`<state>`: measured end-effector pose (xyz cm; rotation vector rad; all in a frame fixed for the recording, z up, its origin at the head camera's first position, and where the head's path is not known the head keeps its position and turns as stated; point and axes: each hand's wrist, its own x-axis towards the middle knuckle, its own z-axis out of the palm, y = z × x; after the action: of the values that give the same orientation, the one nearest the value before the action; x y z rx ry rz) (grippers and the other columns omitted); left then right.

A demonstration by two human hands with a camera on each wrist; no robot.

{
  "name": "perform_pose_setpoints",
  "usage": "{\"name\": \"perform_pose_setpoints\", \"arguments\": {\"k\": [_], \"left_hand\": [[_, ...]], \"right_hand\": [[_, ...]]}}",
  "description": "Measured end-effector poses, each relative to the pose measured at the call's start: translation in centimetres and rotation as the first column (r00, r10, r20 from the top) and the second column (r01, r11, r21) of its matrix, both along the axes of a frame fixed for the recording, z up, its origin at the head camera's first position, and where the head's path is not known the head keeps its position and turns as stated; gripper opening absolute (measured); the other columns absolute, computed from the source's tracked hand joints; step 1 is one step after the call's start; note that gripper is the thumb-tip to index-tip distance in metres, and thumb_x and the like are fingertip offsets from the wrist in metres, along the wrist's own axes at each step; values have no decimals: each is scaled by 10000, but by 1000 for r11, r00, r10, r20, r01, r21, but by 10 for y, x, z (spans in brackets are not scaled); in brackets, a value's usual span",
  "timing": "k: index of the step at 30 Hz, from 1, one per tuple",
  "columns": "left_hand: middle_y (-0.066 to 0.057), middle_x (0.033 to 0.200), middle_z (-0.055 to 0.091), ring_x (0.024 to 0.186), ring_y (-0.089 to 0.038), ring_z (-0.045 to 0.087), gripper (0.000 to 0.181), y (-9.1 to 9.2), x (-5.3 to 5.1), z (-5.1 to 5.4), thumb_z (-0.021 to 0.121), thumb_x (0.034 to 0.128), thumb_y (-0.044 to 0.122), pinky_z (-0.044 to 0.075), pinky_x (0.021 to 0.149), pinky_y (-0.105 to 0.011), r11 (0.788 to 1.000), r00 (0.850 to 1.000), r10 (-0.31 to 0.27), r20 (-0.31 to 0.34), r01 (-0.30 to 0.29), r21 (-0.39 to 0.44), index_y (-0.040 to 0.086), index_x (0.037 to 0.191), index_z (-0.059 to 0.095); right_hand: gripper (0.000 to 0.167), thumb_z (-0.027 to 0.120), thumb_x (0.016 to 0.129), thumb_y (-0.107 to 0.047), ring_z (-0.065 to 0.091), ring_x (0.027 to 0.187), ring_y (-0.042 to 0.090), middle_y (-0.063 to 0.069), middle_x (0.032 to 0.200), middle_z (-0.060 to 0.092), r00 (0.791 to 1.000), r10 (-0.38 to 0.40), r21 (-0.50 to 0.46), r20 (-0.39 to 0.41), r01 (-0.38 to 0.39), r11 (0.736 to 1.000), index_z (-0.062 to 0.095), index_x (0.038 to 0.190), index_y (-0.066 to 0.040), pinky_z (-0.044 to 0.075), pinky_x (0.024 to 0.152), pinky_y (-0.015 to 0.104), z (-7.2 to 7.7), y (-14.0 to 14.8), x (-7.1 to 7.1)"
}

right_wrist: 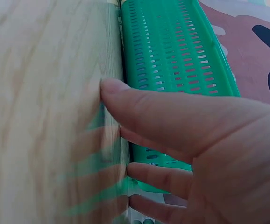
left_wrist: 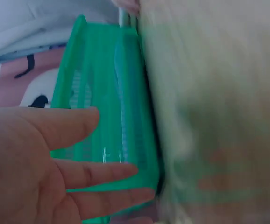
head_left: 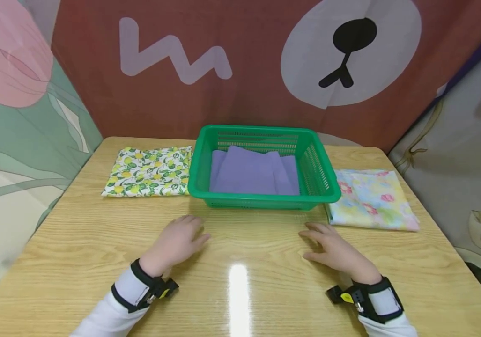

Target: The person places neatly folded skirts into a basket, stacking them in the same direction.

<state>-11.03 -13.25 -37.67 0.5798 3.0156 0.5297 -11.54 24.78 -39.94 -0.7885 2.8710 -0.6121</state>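
A green plastic basket (head_left: 261, 201) stands at the back middle of the table, with folded purple cloth (head_left: 248, 173) lying inside. In front of its left side is my left hand (head_left: 177, 241), fingers relaxed and holding nothing. My right hand (head_left: 333, 248) is low over the table in front of the basket's right side, fingers spread and nothing held. The left wrist view has the left hand (left_wrist: 37, 163) with the basket (left_wrist: 93, 65) beyond it. In the right wrist view, the fingers (right_wrist: 158, 179) are extended near the table surface, the basket (right_wrist: 172, 46) behind them.
Left of the basket lies a folded lemon-print cloth (head_left: 151, 171). A folded pastel floral cloth (head_left: 375, 199) lies to its right, close to the right hand. The wooden table (head_left: 240, 243) meets a brown printed backdrop (head_left: 257, 98) behind the basket.
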Motion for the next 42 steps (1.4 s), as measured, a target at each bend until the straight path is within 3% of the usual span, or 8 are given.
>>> {"name": "perform_pose_setpoints", "arguments": {"k": [3,9,13,17,23,30,37,42], "left_hand": [[-228,1147,632,1085,-397,582,370,-21,-14,5,545,955,259,460,932,-525,999,999,47,-22,-47,-11,-48,1151,609],[-311,1261,538,1167,-472,501,422,-64,-53,11,448,990,218,403,980,-572,987,987,161,12,-161,20,-93,1267,515],[-343,1303,478,1212,-497,441,431,-81,-77,8,419,995,191,364,1006,-594,977,976,214,30,-214,20,-103,1304,478],[-351,1323,447,1220,-509,417,451,-91,-93,2,400,993,185,351,1010,-603,969,967,247,59,-247,-9,-101,1341,434],[-420,1381,295,1264,-578,286,537,-100,-107,-6,395,993,218,275,1038,-648,956,947,294,126,-291,-43,-121,1401,317],[-416,1341,332,1227,-590,312,556,-105,-119,-8,411,987,249,322,988,-666,942,929,335,155,-324,-89,-125,1389,324],[-385,1401,310,1294,-566,238,557,-106,-133,-9,418,987,293,256,1037,-670,944,918,324,227,-298,-141,-55,1416,347],[-394,1411,281,1269,-584,274,594,-103,-134,-6,446,977,355,299,974,-713,932,901,348,257,-304,-198,-5,1437,339]], "right_hand": [[489,739,813,-237,402,1236,486,258,1334,485,1000,-4,2,6,4,1000,605,1244,-47,349,979,639,-1,-1,0],[494,745,805,-221,407,1232,479,261,1325,489,1000,-12,-3,0,12,1000,605,1239,-32,368,978,618,-3,-1,1],[497,747,803,-219,402,1235,481,263,1327,487,1000,-24,0,1,24,1000,604,1239,-28,368,979,617,-2,-1,0],[499,745,806,-226,394,1245,480,259,1334,482,999,-34,5,7,34,999,602,1244,-33,369,981,614,-1,-1,1],[501,741,811,-230,387,1252,479,254,1339,479,999,-39,3,21,39,999,599,1250,-37,367,984,613,-1,-2,1],[505,741,811,-227,382,1254,481,255,1345,475,999,-41,1,22,41,999,596,1253,-33,354,990,623,-1,-2,1],[505,741,809,-216,379,1254,488,258,1347,470,999,-39,-4,22,39,999,593,1256,-33,344,990,634,-2,-2,0],[503,744,805,-218,383,1251,489,260,1343,473,999,-36,-6,17,36,999,598,1249,-30,344,992,633,-3,-2,1]]}}
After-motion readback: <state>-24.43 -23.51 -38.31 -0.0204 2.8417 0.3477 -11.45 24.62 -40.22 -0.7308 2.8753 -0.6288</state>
